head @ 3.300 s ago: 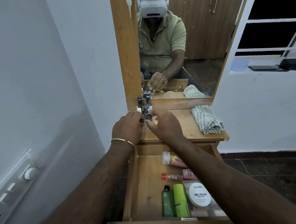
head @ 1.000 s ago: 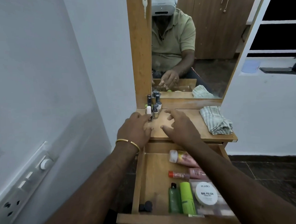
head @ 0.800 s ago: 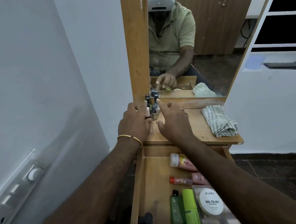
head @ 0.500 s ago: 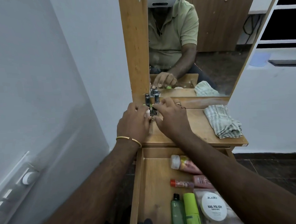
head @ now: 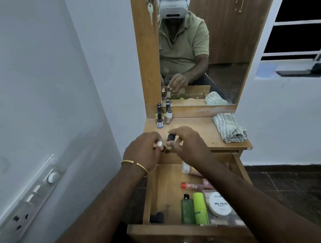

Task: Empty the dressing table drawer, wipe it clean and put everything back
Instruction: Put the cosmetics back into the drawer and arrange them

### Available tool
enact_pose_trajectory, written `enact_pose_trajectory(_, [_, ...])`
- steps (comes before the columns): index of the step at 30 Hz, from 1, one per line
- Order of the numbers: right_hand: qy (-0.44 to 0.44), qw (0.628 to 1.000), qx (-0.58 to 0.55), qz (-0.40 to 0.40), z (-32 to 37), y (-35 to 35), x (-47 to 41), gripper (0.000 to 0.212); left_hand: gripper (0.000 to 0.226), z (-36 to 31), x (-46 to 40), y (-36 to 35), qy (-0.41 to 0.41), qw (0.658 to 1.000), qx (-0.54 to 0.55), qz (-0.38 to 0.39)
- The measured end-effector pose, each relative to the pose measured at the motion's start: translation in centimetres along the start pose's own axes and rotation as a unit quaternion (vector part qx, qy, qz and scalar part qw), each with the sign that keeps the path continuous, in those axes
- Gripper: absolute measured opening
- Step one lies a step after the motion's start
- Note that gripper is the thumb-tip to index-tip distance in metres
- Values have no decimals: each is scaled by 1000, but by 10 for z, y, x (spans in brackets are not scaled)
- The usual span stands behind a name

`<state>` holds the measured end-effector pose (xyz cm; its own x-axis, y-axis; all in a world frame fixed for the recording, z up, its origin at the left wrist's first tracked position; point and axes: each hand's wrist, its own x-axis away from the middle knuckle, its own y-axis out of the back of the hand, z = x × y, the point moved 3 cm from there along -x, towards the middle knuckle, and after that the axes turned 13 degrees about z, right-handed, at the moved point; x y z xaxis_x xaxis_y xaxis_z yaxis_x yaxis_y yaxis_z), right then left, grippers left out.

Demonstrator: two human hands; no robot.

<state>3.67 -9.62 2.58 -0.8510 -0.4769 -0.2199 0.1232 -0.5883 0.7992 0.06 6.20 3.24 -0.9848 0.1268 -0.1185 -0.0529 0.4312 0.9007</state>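
The wooden drawer point(head: 178, 229) stands pulled out below the dressing table top point(head: 198, 127). Inside lie a dark green bottle point(head: 187, 209), a lime tube point(head: 200, 207), a round nail polish remover tin point(head: 220, 203), a red-capped tube point(head: 192, 185) and small black caps point(head: 157, 217). My left hand point(head: 144, 149) pinches a white-capped small bottle point(head: 159, 143) over the table's front edge. My right hand point(head: 187, 142) grips a dark-capped bottle point(head: 170, 137) beside it. Two nail polish bottles point(head: 163, 115) stand by the mirror.
A striped folded cloth point(head: 229, 127) lies on the right of the table top. The mirror point(head: 199, 47) rises behind. A white wall with a switch panel point(head: 31, 196) is close on the left. Dark floor point(head: 289, 189) lies to the right.
Both hands have drawn back from the bottle cluster by the mirror toward the table's front edge, each carrying a small bottle. Two bottles stay standing at the back.
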Motion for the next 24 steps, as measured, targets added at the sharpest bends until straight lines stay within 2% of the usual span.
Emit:
enact_pose_trajectory(3, [-32, 996, -12, 78, 5, -14, 28, 8, 4, 3, 28, -15, 47, 995, -19, 90])
enact_pose_trajectory(5, [-61, 989, -22, 134, 7, -25, 44, 11, 6, 5, 45, -25, 68, 988, -29, 135])
enact_pose_trajectory(10, [-101, 960, -71, 252, 5, -55, 74, 22, 8, 3, 76, -37, 90, 976, -54, 191])
enact_pose_trajectory(16, [-112, 950, -80, 280, 6, -72, 87, 26, 13, -3, 93, -44, 77, 960, -120, 241])
enact_pose_trajectory(24, [-114, 943, -78, 303, 6, -85, 92, 28, 20, -3, 93, -54, 64, 956, -151, 244])
